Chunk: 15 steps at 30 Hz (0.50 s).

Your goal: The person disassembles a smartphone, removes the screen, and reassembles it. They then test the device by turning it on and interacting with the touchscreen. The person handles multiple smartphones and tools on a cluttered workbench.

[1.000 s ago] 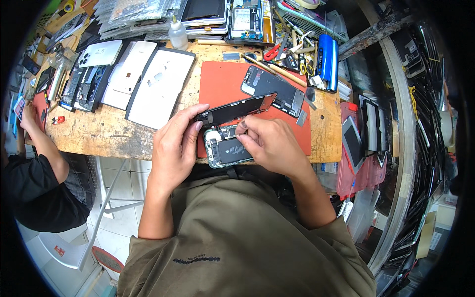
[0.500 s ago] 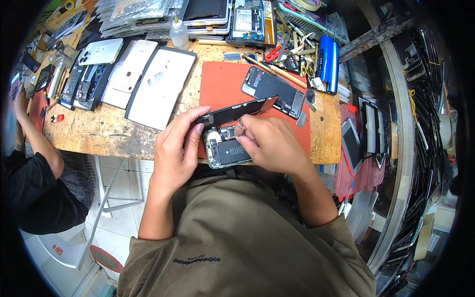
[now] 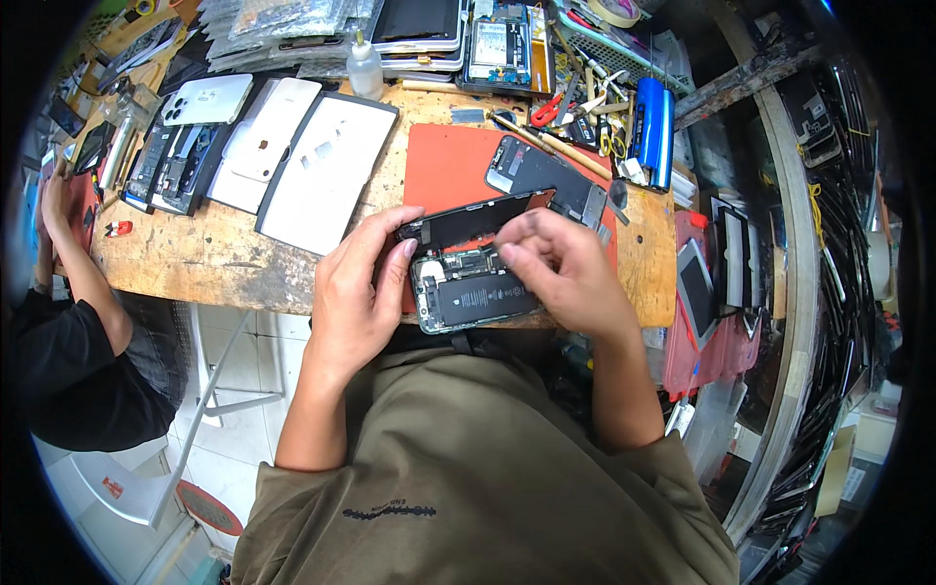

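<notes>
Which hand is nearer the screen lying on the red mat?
Right. The right hand is just this side of that screen; the left hand is farther off, leftward.

We see bright, fairly even light across the worktop; the white sheet looks nearly washed out, and a glossy highlight runs along the blue object. Shade gathers beneath the worktop's near edge. Tiny parts inside the opened phone look soft to us. Fisheye distortion bows the post at right; corners fall black.
</notes>
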{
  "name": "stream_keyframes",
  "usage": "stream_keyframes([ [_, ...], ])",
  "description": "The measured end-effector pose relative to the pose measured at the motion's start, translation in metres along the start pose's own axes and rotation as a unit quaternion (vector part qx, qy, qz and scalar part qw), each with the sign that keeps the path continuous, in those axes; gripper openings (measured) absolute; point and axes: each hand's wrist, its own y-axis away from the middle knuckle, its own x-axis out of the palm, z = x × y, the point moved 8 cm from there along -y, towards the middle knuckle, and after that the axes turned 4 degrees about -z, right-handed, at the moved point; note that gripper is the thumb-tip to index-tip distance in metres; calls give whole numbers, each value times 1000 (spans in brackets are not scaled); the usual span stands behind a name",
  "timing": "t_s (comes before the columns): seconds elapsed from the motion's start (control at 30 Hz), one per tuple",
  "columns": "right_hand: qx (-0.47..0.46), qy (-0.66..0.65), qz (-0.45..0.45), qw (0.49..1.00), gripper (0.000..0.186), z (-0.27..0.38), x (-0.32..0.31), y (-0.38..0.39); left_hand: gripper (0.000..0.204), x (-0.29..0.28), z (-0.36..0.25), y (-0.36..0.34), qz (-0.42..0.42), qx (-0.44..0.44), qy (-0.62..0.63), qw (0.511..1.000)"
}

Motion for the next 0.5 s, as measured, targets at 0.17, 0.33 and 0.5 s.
stream_keyframes([
  [0.17, -24, 74, -126, 989, 5, -5, -36, 19, 28, -20, 17, 5, -110, -96, 132, 980],
  [0.33, 39, 15, -122, 992, 6, -25, -35, 35, 35, -99, 33, 17, -284, -74, 227, 929],
  [0.5, 26, 5, -91, 995, 7, -28, -29, 32, 27, -129, 45, 29, -279, -50, 19, 959],
])
